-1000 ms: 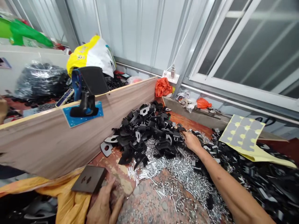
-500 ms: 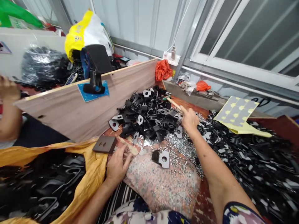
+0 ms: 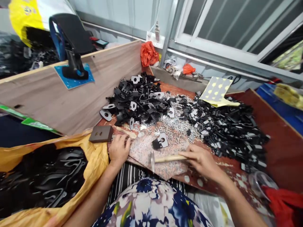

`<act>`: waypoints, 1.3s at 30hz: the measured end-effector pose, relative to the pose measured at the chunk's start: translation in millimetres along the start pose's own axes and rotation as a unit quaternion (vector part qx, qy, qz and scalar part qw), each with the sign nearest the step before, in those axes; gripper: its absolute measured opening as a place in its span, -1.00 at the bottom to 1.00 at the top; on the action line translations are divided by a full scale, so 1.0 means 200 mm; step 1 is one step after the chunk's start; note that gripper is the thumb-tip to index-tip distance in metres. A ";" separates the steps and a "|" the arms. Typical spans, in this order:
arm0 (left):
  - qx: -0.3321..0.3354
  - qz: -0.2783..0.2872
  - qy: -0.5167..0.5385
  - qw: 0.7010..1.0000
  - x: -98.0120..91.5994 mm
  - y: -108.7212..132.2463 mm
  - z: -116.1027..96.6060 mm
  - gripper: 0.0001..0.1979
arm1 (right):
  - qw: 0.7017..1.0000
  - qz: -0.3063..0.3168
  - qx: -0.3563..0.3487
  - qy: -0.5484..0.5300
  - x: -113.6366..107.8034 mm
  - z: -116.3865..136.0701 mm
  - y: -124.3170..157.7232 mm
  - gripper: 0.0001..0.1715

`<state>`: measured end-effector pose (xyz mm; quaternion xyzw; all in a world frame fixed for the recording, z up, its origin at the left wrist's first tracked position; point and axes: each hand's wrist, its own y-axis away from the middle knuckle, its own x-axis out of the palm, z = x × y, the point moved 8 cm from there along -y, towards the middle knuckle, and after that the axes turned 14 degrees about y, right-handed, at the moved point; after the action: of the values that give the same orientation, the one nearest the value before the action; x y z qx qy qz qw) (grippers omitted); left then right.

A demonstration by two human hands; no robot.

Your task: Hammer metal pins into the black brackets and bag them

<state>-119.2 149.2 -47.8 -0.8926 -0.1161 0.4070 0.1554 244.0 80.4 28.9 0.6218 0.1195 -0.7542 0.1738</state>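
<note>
Gripping hammer (image 3: pixel 163 159), my right hand (image 3: pixel 201 159) clamped on handle (image 3: pixel 174 158); my left hand (image 3: pixel 120 148), thumb and fingers apart, beside brown block (image 3: pixel 101 134); black-and-grey part (image 3: pixel 161 141) on speckled slab (image 3: pixel 139 152).

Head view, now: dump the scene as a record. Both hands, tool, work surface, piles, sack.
right_hand: right hand grips the hammer by its wooden handle
hammer_head: over the speckled slab, contact unclear
left_hand: left hand holds nothing visible, between brown block and slab
on_slab: black-and-grey part, apart from the hammer
far_pile: black parts, beyond the slab
right_pile: smaller black-and-grey pieces
between_piles: loose silver metal pieces
sack: yellow-orange sack, left, black parts inside
</note>
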 end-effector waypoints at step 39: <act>0.109 0.260 0.127 0.951 0.39 -0.29 -0.58 -0.42 | 0.692 -0.264 0.669 0.063 -0.36 -1.52 1.04 -0.54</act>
<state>13.8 207.0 -7.7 -0.9137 0.1859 0.3269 0.1540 614.0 19.6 46.5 0.5628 -0.2463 -0.6084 -0.5024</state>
